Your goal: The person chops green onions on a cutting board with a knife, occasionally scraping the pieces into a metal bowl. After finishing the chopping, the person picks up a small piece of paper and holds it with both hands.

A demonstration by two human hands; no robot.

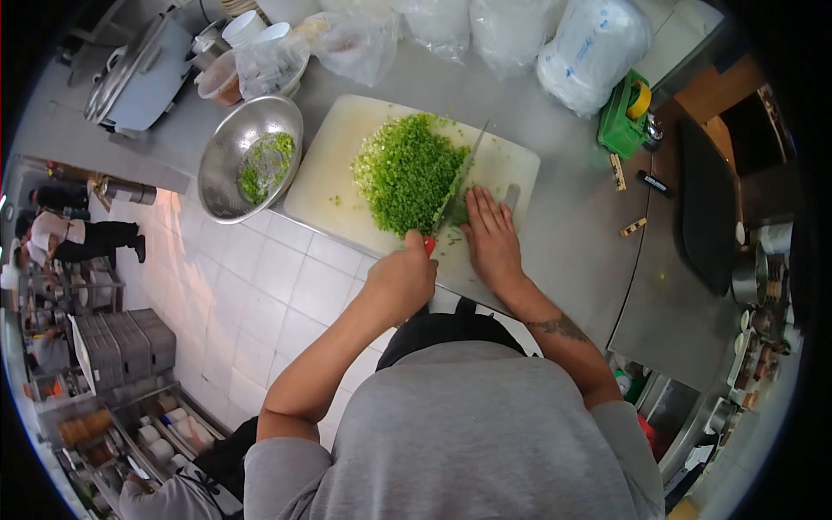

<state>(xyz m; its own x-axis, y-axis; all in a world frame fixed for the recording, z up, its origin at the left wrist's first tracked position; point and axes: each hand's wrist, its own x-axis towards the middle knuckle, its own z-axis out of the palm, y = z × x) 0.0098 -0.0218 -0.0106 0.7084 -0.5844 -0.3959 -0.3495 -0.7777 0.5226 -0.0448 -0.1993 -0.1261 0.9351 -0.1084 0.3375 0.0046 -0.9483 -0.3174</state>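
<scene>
My left hand (401,282) is closed around the red handle of a knife (462,173). The blade points away from me across a white cutting board (325,186), along the right edge of a large heap of chopped green onion (412,173). On the board right of the blade, my right hand (494,240) lies palm down with its fingers stretched out, holding nothing visible. Small green bits are beside its thumb. A steel colander (217,165) with some chopped greens stands left of the board.
Plastic bags (511,35) and a wrapped roll (594,48) line the counter's back. A green tape dispenser (620,121), a black marker (654,183) and clips are at right. A large lidded pot (147,78) stands at left. People are in the left background.
</scene>
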